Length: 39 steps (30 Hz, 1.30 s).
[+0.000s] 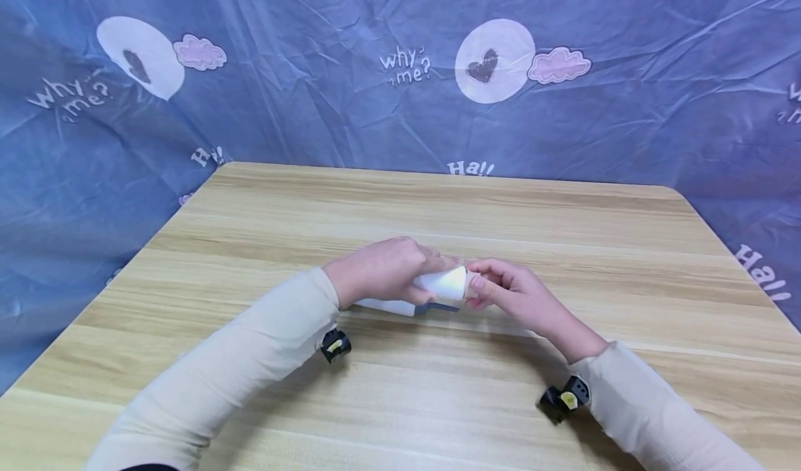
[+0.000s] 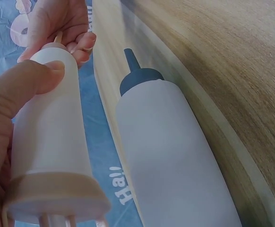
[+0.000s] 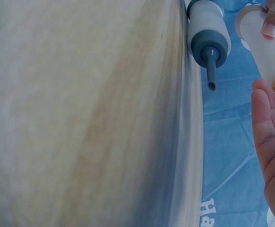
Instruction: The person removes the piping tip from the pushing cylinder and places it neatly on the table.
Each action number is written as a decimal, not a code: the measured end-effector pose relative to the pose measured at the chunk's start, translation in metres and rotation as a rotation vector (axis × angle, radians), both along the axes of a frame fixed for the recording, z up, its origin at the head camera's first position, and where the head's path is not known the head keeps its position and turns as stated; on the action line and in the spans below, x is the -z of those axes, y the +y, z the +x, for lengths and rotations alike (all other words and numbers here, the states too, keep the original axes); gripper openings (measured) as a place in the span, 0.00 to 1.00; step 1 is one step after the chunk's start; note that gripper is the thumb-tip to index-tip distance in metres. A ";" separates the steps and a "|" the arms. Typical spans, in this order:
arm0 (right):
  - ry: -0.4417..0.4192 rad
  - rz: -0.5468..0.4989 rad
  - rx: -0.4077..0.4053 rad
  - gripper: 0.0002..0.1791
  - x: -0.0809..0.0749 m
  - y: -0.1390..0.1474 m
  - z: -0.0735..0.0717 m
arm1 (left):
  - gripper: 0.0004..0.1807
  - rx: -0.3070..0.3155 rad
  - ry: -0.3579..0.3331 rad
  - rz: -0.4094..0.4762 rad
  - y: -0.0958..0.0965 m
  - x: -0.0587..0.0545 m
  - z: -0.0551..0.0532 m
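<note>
My left hand (image 1: 389,269) grips a white squeeze bottle (image 1: 446,284) with a beige nozzle cap and a beige base, held tilted above the table. In the left wrist view its thumb lies along the upper part of the bottle body (image 2: 52,118). My right hand (image 1: 516,296) has thumb and fingers around the beige cap (image 2: 54,46) at the nozzle end, partly hiding it. Below and beside the held bottle, a second white squeeze bottle (image 2: 168,146) with a dark blue-grey nozzle cap (image 2: 141,79) lies on its side, touched by neither hand.
A wood-grain table (image 1: 388,387) spreads under both hands. Behind it hangs a blue printed cloth (image 1: 350,95). Black wrist cameras are strapped to the left sleeve (image 1: 250,360) and the right sleeve (image 1: 651,408), close over the tabletop.
</note>
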State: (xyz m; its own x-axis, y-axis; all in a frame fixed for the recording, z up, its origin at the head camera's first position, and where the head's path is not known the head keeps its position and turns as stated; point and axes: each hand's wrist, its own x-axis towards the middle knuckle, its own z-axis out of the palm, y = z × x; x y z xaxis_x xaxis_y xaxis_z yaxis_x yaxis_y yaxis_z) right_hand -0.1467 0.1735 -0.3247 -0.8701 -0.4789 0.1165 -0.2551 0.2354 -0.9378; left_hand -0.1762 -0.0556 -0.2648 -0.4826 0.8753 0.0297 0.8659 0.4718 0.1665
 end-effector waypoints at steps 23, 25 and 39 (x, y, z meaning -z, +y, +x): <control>0.162 0.012 0.081 0.18 0.001 -0.002 0.001 | 0.30 -0.004 -0.041 0.062 -0.002 0.004 -0.006; 0.174 0.015 0.090 0.19 0.001 -0.002 0.001 | 0.30 -0.002 -0.039 0.064 -0.003 0.004 -0.006; 0.224 0.000 0.147 0.19 0.003 0.001 0.000 | 0.31 -0.031 -0.041 0.053 -0.010 -0.001 -0.015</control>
